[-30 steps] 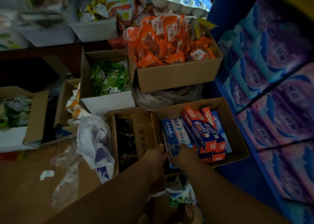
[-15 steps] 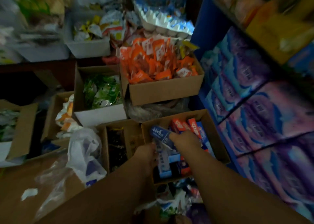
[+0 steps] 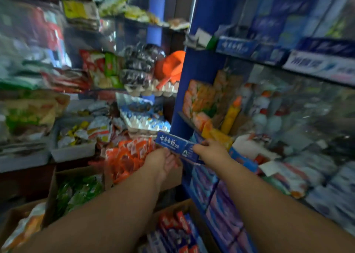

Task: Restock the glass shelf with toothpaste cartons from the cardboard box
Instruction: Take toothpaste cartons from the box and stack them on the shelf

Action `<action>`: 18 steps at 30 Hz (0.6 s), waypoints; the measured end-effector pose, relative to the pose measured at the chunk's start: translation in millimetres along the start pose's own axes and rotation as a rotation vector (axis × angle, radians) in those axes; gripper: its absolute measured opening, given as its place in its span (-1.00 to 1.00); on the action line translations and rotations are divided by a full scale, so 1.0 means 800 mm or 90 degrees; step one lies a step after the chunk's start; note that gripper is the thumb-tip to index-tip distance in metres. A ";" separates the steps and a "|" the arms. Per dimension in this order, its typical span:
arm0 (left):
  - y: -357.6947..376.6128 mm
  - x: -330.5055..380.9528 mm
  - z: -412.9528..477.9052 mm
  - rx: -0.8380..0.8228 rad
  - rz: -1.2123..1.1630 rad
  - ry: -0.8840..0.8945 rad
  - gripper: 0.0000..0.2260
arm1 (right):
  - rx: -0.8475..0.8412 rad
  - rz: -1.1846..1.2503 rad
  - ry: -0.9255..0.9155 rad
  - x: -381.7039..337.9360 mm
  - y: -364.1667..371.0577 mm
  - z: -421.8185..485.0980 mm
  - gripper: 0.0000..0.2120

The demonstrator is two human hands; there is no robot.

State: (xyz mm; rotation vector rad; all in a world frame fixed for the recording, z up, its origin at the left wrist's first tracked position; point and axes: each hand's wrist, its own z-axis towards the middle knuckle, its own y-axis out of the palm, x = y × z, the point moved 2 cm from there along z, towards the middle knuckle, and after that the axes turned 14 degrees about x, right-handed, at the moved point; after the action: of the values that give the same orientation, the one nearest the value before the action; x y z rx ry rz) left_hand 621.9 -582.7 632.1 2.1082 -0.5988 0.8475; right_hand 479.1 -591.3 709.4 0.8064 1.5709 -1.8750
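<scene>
Both hands grip one blue toothpaste carton: my left hand underneath, my right hand on its end. I see it held above the cardboard box, just left of the glass shelf.

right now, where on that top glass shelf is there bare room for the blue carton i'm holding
Front edge of the glass shelf is full: blue cartons, then a white carton. Likeliest room is on top of the blue cartons, beside the blue upright; blurred, so unsure.
</scene>
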 end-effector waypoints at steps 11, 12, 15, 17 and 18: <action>0.182 0.138 -0.077 -0.155 -0.057 0.107 -0.80 | 0.202 -0.011 -0.200 -0.112 -0.168 0.039 -0.56; 0.196 0.149 -0.085 -0.162 -0.062 0.119 -0.77 | 0.218 -0.012 -0.217 -0.120 -0.181 0.046 -0.58; 0.241 0.181 -0.102 -0.229 -0.003 0.230 -0.82 | 0.266 0.056 -0.244 -0.140 -0.220 0.071 -0.65; 0.273 0.199 -0.107 -0.223 0.097 0.345 -0.75 | 0.297 0.117 -0.255 -0.152 -0.244 0.088 -0.68; 0.288 0.208 -0.110 -0.210 0.147 0.393 -0.69 | 0.317 0.137 -0.259 -0.157 -0.256 0.098 -0.70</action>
State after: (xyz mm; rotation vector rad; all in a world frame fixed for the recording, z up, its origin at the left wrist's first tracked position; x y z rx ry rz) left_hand 551.7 -671.0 907.5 1.3948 -0.5974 1.3519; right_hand 403.1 -631.8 946.6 0.6991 0.7506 -2.1251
